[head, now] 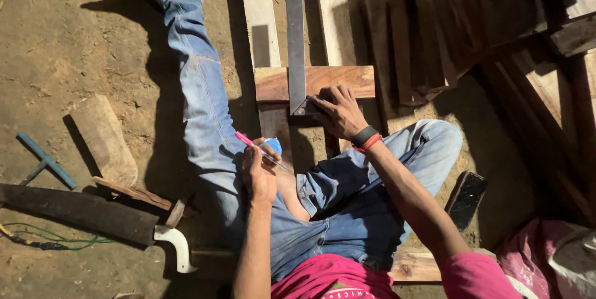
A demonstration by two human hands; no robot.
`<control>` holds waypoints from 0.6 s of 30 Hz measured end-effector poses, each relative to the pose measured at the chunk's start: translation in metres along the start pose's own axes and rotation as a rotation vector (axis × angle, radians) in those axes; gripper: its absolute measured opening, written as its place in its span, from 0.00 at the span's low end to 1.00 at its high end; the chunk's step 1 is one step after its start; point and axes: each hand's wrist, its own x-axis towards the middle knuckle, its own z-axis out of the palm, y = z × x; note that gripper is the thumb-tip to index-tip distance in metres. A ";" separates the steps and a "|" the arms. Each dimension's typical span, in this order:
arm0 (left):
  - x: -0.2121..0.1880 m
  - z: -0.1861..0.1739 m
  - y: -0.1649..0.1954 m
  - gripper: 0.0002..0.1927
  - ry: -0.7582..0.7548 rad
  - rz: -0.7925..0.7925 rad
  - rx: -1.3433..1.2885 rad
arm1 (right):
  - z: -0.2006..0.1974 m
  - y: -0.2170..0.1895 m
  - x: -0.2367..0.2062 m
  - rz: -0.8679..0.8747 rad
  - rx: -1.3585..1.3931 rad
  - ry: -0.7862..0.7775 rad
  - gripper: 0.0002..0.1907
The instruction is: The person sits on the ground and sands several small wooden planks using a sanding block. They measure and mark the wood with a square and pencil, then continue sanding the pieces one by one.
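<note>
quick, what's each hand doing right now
left hand: closed on a pink pen.
right hand: open, pressing the metal square onto the wood block.

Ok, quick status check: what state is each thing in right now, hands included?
Left hand: shut on pink pen, raised off the wood.
Right hand: pressing the metal square, fingers spread.
Metal square: flat across the wood block.
Wood block: lying crosswise on the pale planks.
Hand saw: lying on the ground, untouched.
Phone: screen dark, on the ground.
</note>
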 end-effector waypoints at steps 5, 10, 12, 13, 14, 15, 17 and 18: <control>-0.002 0.005 0.002 0.17 -0.015 0.015 0.027 | -0.003 -0.003 0.001 -0.009 0.028 0.004 0.29; -0.003 0.006 0.001 0.17 -0.021 0.027 0.032 | -0.004 -0.003 0.002 -0.013 0.030 -0.012 0.29; -0.004 0.007 0.000 0.16 0.007 0.035 0.042 | -0.004 -0.002 0.002 -0.029 0.026 -0.007 0.29; -0.004 0.009 0.000 0.15 0.035 0.044 0.056 | -0.004 -0.001 0.002 -0.036 0.035 -0.009 0.29; -0.003 0.011 0.000 0.14 0.062 0.056 0.071 | -0.005 0.000 0.002 -0.043 0.044 -0.010 0.29; -0.002 0.013 0.001 0.12 0.077 0.074 0.122 | -0.005 0.001 0.002 -0.050 0.054 -0.012 0.29; 0.007 0.020 0.005 0.10 0.108 0.110 0.224 | -0.005 0.003 0.002 -0.060 0.076 0.001 0.28; 0.013 0.024 0.008 0.11 0.106 0.148 0.300 | -0.005 0.003 0.002 -0.064 0.088 0.009 0.28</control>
